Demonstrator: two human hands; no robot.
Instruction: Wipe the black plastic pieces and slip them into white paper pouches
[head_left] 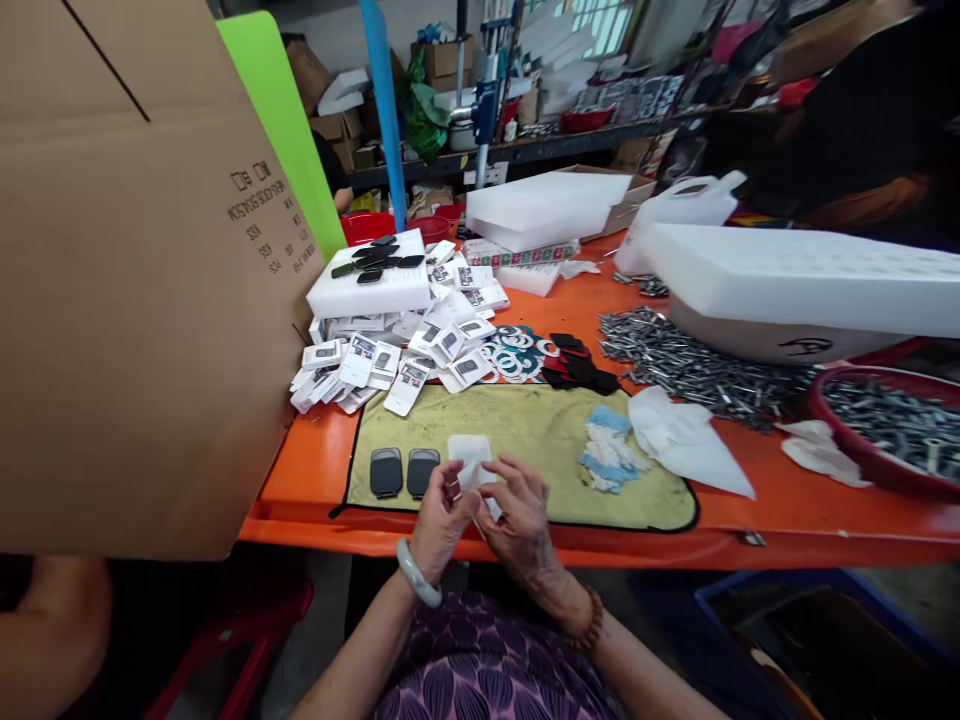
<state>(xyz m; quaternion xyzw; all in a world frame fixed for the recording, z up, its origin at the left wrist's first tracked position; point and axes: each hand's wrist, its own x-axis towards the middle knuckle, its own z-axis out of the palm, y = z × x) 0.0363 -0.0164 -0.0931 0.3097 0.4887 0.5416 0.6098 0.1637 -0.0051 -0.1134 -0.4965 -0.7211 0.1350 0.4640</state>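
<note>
My left hand [437, 508], with a pale bangle at the wrist, pinches the near part of a thin, white, round-cornered piece [469, 449] above the mat. Opposite it, my right hand [520, 512] has its thumb and fingers closed on the same white piece; the fingertips partly cover it. Whether it is a sleeve, card or small box, I cannot tell. Left of my hands, a dark flat rounded-square device [386, 473] and a second one like it [423, 470] lie side by side on the yellow-green mat [536, 430].
Small white boxes [409, 383] pile up behind the mat, beside white rings [513, 352] and black-red pads [576, 366]. A crumpled blue-white cloth [611, 450] lies at right. Metal parts [675, 360] and a red basin [840, 440] stand farther right. A tall carton [142, 300] blocks the left.
</note>
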